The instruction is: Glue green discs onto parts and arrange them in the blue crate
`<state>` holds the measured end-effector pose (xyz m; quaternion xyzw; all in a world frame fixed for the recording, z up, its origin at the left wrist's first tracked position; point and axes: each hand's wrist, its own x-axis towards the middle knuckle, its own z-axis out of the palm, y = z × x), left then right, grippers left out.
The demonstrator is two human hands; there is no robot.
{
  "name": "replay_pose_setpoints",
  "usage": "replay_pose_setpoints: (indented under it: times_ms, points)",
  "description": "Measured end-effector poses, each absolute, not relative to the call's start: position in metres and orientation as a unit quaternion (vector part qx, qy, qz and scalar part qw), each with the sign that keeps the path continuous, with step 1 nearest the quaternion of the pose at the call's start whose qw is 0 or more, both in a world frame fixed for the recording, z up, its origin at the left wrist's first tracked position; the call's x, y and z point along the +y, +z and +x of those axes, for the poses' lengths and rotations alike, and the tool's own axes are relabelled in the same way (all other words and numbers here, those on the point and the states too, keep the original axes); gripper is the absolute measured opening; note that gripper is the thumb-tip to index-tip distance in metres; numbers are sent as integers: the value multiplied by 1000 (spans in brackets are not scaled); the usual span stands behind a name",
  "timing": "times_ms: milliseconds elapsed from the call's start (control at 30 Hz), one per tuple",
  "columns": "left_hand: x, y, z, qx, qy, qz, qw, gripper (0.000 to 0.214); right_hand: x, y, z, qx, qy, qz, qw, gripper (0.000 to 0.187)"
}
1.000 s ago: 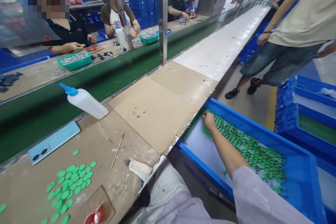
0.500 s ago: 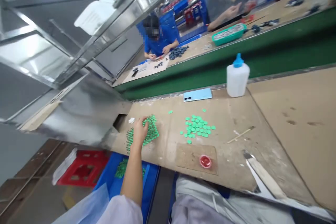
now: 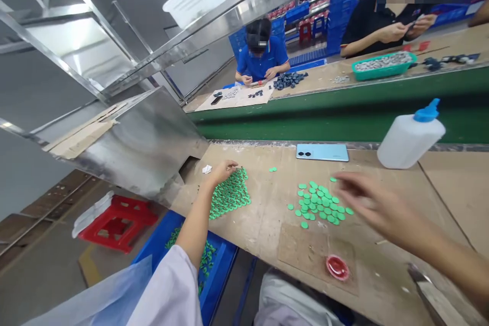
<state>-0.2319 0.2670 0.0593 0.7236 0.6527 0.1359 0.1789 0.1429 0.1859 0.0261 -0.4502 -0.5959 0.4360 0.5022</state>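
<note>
My left hand (image 3: 223, 169) rests on the far edge of a heap of small green parts (image 3: 229, 196) on the cardboard-covered bench (image 3: 263, 224), fingers curled down onto them. My right hand (image 3: 367, 201) hovers blurred over the right side of a second patch of flat green discs (image 3: 319, 205), fingers spread and nothing seen in it. A small red cap (image 3: 336, 267) lies on a cardboard square near the bench's front edge.
A white squeeze bottle with a blue nozzle (image 3: 410, 137) and a light-blue phone (image 3: 322, 152) lie at the back by the green conveyor (image 3: 344, 112). A steel chute (image 3: 141, 142) stands left. A blue crate (image 3: 214, 265) and a red stool (image 3: 118, 221) sit below. Other workers sit across.
The view swung from the blue crate on the right to the bench. My left hand settled on the green heap. My right hand came in over the green discs.
</note>
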Motion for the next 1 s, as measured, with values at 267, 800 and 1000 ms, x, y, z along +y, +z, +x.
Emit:
replay_pose_setpoints:
  times_ms: [267, 800, 1000]
  points:
    - [246, 45, -242, 630, 175, 739, 164, 35, 285, 50, -50, -844, 318, -415, 122, 48]
    - [269, 42, -246, 569, 139, 788, 189, 37, 301, 16, -81, -861, 240, -439, 90, 28]
    - [270, 44, -246, 566, 124, 795, 179, 33, 302, 16, -75, -874, 222, -420, 102, 27]
